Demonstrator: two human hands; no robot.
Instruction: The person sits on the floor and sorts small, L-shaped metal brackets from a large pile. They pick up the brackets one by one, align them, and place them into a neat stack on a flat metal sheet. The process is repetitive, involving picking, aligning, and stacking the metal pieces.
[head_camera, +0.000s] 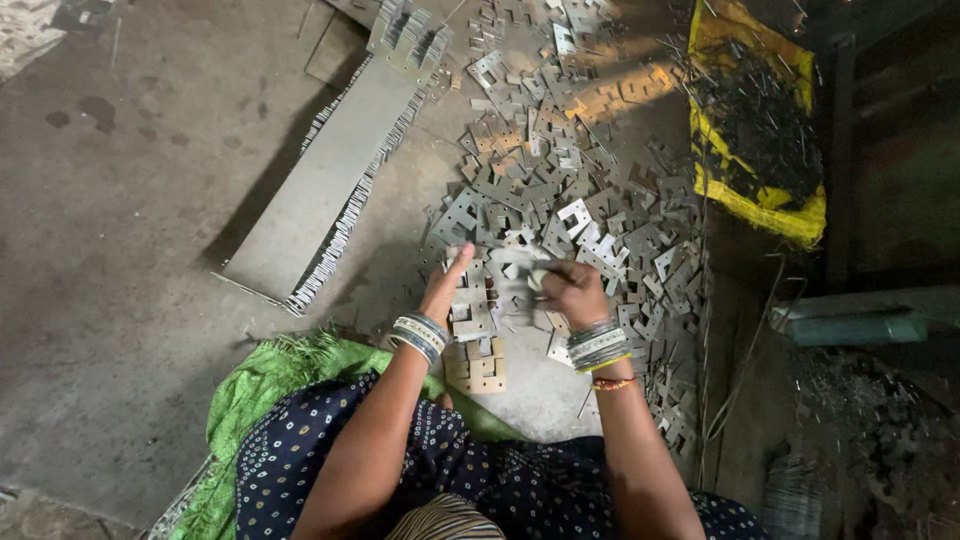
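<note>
Head view, landmark: pile of stamped metal plates (570, 200) spread on the concrete floor (130, 200).
Left hand (447, 285): flat, fingers extended, laid on a short row of plates (472, 325) at the pile's near edge.
Right hand (572, 288): closed around a few plates, just right of the row.
Long plate stack (335, 180): left of the pile.
Yellow sack (755, 120): right of the pile.

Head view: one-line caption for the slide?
Seated person's left hand steadies a row of stamped metal plates while right hand grips one from the scattered pile.
</note>
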